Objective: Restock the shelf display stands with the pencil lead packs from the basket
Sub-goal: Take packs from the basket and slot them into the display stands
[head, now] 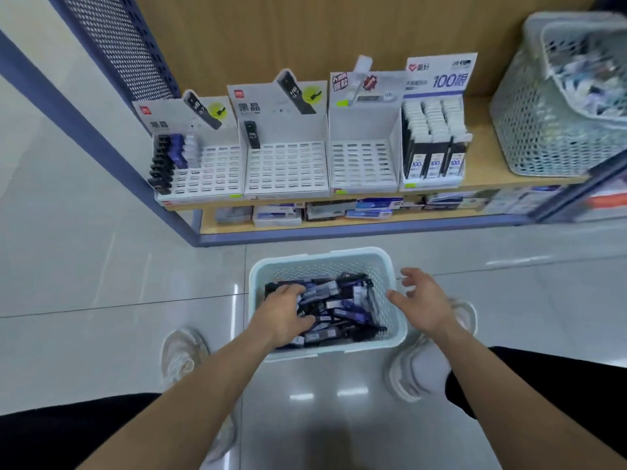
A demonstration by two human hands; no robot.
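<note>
- A pale mesh basket [325, 258] stands on the glossy tiled floor [101, 273], directly in front of the person.
- Inside the basket lies a loose heap of pencil lead packs [342, 308], black, blue and clear, pointing every way.
- The left hand [283, 313] reaches into the basket's left half. Its fingers are bent down onto the heap and its thumb lies across a pack. Whether it actually grips one cannot be told.
- The right hand [424, 300] hovers over the basket's right rim, open, with fingers spread and holding nothing.
- Beyond the basket, a wooden shelf [481, 154] carries four white cardboard display stands in a row.
- The leftmost stand [210, 174], beyond and left of the basket, has a column of black packs along its left edge, with a few blue and clear ones beside them.
- The second stand [286, 167], straight beyond the basket, holds one black pack marked HB 0.7 [252, 134] in its back left slot.
- The third stand [364, 164] shows rows of slots.
- The fourth stand [432, 140], beyond and right of the basket, is packed with black-and-white packs marked 100.
- Farther right of the basket, on the same shelf, sits a larger white mesh basket [543, 137] with blurred mixed goods.
- A lower shelf [339, 228] beyond the basket holds flat boxes.
- White shoes sit either side of the basket: the left shoe [181, 354] and the right shoe [417, 368].
</note>
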